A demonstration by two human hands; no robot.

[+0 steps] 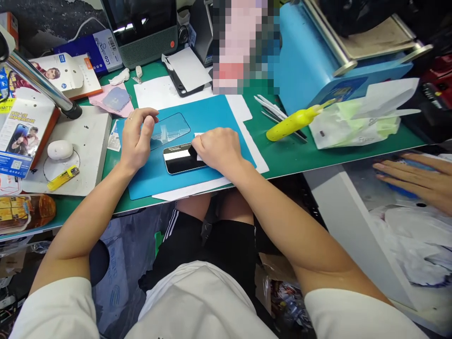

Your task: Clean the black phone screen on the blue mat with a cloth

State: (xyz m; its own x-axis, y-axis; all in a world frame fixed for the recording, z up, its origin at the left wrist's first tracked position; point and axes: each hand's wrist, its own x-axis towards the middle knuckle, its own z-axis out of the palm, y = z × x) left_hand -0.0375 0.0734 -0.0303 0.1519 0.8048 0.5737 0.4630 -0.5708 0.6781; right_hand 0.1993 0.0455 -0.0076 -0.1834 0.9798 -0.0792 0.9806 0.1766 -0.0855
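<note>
A smartphone [178,160] with a dark, glossy screen lies face up on the blue mat [148,181], its right end hidden under my right hand [221,150]. That hand is closed on a white wipe [198,137], of which only small parts show, pressed to the screen; a dark patch beside it may be a reflection. Just behind the phone is a clear glass screen protector [173,129] with a dark edge. My left hand [137,139] rests on its side at the protector's left end, fingers loosely curled and thumb apart, with nothing visible in it.
A yellow bottle [291,125], thin tools [271,108] and a tissue pack [356,122] lie to the right, before a blue machine [303,56]. Boxes [28,132] and a lamp post [45,77] stand left. Another person's hand [416,176] is over the drawer [346,197].
</note>
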